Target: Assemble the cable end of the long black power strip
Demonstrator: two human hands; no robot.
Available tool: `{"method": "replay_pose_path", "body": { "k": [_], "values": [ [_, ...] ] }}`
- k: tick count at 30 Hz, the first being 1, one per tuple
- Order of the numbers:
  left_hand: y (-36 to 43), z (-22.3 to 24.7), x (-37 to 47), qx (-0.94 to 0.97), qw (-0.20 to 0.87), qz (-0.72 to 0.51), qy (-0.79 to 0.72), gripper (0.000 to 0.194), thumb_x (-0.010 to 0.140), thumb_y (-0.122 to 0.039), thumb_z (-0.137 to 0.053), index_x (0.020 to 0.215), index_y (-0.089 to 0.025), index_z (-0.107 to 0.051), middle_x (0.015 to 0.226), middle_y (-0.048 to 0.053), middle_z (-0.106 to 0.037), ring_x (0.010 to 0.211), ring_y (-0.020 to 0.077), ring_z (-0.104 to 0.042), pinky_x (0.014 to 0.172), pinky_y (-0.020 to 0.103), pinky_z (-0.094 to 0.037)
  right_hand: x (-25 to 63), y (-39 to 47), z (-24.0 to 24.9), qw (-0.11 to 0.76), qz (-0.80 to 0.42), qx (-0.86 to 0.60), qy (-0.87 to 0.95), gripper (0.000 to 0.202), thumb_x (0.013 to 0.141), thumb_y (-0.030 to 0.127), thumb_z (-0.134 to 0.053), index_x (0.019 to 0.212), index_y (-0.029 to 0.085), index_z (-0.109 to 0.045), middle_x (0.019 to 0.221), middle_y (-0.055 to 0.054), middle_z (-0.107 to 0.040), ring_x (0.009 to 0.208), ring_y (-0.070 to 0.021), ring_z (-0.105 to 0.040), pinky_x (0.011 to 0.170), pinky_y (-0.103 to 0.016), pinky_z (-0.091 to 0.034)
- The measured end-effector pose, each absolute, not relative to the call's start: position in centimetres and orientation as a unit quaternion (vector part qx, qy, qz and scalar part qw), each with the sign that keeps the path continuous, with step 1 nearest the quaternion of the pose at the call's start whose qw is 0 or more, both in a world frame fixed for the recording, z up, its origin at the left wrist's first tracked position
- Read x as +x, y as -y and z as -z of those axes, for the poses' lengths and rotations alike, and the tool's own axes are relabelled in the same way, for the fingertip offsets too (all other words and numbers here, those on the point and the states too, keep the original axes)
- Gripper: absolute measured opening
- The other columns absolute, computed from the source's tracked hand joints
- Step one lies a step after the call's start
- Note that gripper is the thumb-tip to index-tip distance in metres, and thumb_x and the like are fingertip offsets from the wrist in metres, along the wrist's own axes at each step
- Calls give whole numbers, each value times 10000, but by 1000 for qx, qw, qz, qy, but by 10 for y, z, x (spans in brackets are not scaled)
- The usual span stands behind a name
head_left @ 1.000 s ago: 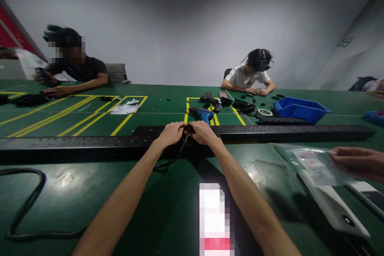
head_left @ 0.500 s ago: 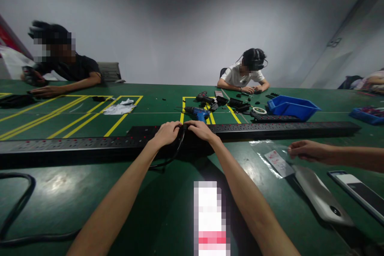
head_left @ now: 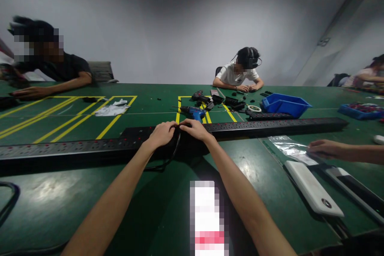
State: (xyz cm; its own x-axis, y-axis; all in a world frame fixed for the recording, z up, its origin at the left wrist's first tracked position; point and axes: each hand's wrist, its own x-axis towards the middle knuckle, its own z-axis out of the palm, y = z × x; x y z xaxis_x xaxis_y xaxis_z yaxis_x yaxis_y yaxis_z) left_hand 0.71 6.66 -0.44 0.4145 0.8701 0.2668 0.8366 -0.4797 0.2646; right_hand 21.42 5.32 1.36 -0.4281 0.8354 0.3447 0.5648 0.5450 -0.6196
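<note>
Where the black strips [head_left: 270, 128] meet at mid-table, one black cable [head_left: 177, 144], upper end among the fingers, lower part hanging to the green table [head_left: 126, 204]. Left hand [head_left: 163, 133] and right hand [head_left: 194, 129]: fingers bent, tips nearly together, pinching the cable; exact grip hidden. Just beyond: one blue drill [head_left: 195, 113]. Farther right: one blue bin [head_left: 285, 106]. Near right: clear bag [head_left: 289, 148], beside another person's hand [head_left: 325, 149].
</note>
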Motion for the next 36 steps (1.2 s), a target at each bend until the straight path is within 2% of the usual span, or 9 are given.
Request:
{"method": "replay_pose_path", "body": {
  "k": [3,6,10,15,21,24,26,31,36],
  "values": [
    [-66,3,8,839,45,-189,-508,345,951,-295,-392,1214,-261,-612,1141,66,-685,1056,237,-625,955,375,-460,213,-53,-12,301,-175,-429,834,330,824,216,-621,1152,216,-661,1143,-31,-688,1055,-189,-616,932,-292,-433],
    [-66,3,8,836,41,-188,-514,352,950,-290,-390,1224,-257,-609,1142,72,-684,1058,239,-625,959,377,-456,209,-52,-11,280,-118,-435,848,409,775,240,-690,1178,201,-636,1142,-59,-683,1051,-214,-611,920,-305,-432],
    [-66,4,8,838,40,-185,-512,349,948,-286,-390,1218,-257,-610,1135,74,-686,1060,248,-625,958,387,-454,204,-50,-11,249,-52,-449,857,380,813,316,-691,1169,195,-636,1096,-86,-691,1029,-235,-612,888,-312,-428],
    [-67,5,7,838,38,-190,-510,336,951,-297,-396,1208,-255,-609,1134,73,-685,1056,248,-625,951,382,-458,201,-53,-8,235,-16,-460,856,301,881,333,-613,1140,183,-647,1055,-109,-699,986,-243,-626,859,-316,-425],
    [-67,5,6,840,42,-190,-507,341,959,-301,-386,1216,-259,-607,1141,68,-681,1060,241,-619,957,383,-454,206,-60,-7,279,-108,-456,838,331,841,301,-635,1155,201,-671,1087,-68,-712,993,-223,-640,854,-282,-444],
    [-67,4,6,839,46,-188,-508,349,959,-295,-390,1234,-255,-601,1148,71,-678,1065,239,-616,964,381,-449,210,-65,-7,318,-191,-427,825,287,906,254,-503,1105,203,-704,1112,-30,-710,1042,-192,-626,910,-263,-434],
    [-67,4,7,838,47,-187,-511,350,955,-285,-399,1240,-252,-599,1155,73,-676,1076,240,-612,976,384,-441,211,-68,-7,338,-230,-421,810,327,956,291,-424,1050,193,-721,1066,-22,-719,1017,-184,-632,897,-262,-440],
    [-67,4,7,840,47,-181,-509,347,956,-278,-402,1245,-247,-591,1164,78,-672,1097,247,-604,984,390,-436,210,-71,-3,363,-252,-405,800,347,898,474,-572,994,184,-735,1012,-46,-725,961,-193,-649,850,-268,-454],
    [-67,4,6,842,48,-186,-504,346,964,-288,-388,1242,-243,-590,1154,80,-671,1073,239,-613,964,379,-447,214,-71,-2,371,-255,-386,805,295,880,423,-607,1011,192,-734,1022,-51,-723,976,-195,-649,866,-285,-461]
  ]
}}
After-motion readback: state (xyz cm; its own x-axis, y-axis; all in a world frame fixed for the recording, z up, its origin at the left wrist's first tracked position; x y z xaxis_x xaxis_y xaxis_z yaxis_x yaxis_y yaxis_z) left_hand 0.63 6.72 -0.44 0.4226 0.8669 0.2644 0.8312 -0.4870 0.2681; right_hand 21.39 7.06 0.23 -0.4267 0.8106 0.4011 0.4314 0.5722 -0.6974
